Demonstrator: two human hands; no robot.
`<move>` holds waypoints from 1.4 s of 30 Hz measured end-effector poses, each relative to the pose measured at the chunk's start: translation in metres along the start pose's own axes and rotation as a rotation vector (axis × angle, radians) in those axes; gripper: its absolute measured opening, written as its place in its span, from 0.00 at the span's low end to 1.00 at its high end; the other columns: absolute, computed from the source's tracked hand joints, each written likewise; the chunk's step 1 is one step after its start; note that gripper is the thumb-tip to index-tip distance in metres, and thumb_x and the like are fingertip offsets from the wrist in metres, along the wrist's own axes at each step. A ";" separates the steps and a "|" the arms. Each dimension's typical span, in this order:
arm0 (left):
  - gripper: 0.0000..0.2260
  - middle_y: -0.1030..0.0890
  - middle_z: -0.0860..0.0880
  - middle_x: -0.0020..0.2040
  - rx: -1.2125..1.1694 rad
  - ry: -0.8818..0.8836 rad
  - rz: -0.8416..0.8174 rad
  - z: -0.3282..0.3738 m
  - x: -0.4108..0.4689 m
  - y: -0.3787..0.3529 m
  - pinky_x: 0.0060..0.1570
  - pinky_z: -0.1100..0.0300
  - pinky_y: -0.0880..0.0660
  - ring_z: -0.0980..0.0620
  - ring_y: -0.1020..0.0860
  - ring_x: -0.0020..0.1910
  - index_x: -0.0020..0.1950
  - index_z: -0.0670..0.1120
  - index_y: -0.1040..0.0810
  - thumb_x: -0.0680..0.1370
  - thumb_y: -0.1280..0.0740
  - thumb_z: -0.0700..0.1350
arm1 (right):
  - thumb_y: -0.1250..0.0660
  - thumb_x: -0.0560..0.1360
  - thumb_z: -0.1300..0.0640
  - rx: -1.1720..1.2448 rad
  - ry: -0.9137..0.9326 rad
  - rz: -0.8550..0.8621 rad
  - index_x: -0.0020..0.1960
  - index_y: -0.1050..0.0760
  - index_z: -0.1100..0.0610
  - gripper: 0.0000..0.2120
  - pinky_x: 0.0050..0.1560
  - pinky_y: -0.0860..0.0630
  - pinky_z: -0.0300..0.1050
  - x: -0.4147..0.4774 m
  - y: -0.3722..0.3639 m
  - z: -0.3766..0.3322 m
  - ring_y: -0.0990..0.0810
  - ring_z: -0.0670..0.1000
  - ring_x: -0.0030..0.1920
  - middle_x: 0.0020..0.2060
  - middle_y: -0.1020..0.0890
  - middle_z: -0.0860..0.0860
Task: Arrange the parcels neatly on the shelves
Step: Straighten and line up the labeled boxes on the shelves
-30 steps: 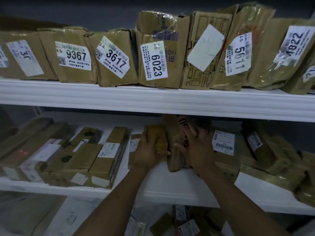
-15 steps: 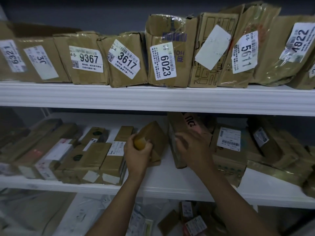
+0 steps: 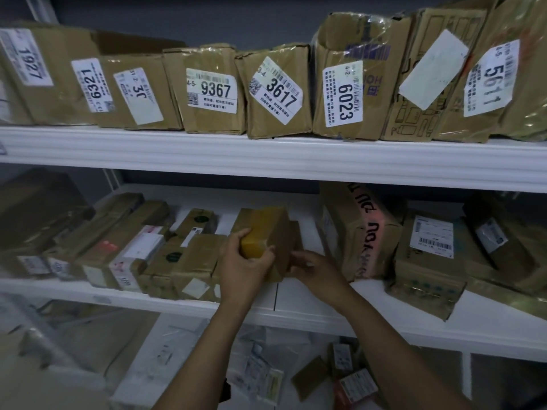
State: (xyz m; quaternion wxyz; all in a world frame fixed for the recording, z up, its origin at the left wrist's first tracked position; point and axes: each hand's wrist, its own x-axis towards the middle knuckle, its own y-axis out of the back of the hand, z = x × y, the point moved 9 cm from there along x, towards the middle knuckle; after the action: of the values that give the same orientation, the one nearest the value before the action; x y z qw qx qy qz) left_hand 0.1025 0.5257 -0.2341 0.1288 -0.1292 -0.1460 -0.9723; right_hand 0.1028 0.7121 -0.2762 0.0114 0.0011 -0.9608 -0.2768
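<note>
The left hand (image 3: 242, 261) grips the small box (image 3: 275, 229), fingers curled round its near end, just above the middle shelf (image 3: 296, 309) near the front edge. The right hand (image 3: 316, 269) touches the box's lower right corner; whether it grips is too blurred to tell. The box would best go flat in the gap between the flat parcels (image 3: 189, 255) and the tall box (image 3: 358, 232), square to the front edge.

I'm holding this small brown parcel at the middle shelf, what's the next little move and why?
Probably lower the small parcel flat onto the bare strip of the middle shelf, snug beside the left row of parcels. Your left hand grips it tilted, your right hand touches its side, and that spot looks free.
</note>
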 end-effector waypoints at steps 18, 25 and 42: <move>0.29 0.31 0.55 0.65 0.092 -0.125 -0.074 0.006 0.018 0.001 0.50 0.72 0.33 0.59 0.31 0.59 0.66 0.55 0.29 0.68 0.23 0.54 | 0.43 0.67 0.29 -0.803 0.132 0.162 0.47 0.18 0.59 0.34 0.44 0.21 0.51 0.000 -0.025 0.052 0.18 0.59 0.44 0.44 0.17 0.57; 0.29 0.30 0.50 0.67 0.200 -0.157 -0.069 0.004 0.001 -0.009 0.63 0.54 0.28 0.51 0.30 0.66 0.65 0.51 0.27 0.67 0.23 0.54 | 0.28 0.56 0.34 -0.713 -0.080 0.238 0.53 0.24 0.68 0.41 0.31 0.23 0.49 -0.008 -0.017 0.058 0.21 0.62 0.35 0.44 0.23 0.63; 0.28 0.24 0.43 0.56 0.804 -0.434 -0.131 -0.015 -0.026 -0.034 0.48 0.48 0.27 0.41 0.27 0.52 0.56 0.46 0.24 0.66 0.33 0.65 | 0.52 0.82 0.41 0.070 -0.173 0.148 0.74 0.42 0.40 0.22 0.59 0.35 0.42 -0.043 0.006 0.042 0.29 0.53 0.66 0.70 0.30 0.48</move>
State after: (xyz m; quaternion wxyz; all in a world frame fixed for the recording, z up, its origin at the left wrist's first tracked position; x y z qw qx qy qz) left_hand 0.1137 0.5582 -0.2638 0.0733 -0.2600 -0.5430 -0.7951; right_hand 0.1453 0.7399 -0.3091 -0.0511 -0.0934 -0.9647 -0.2408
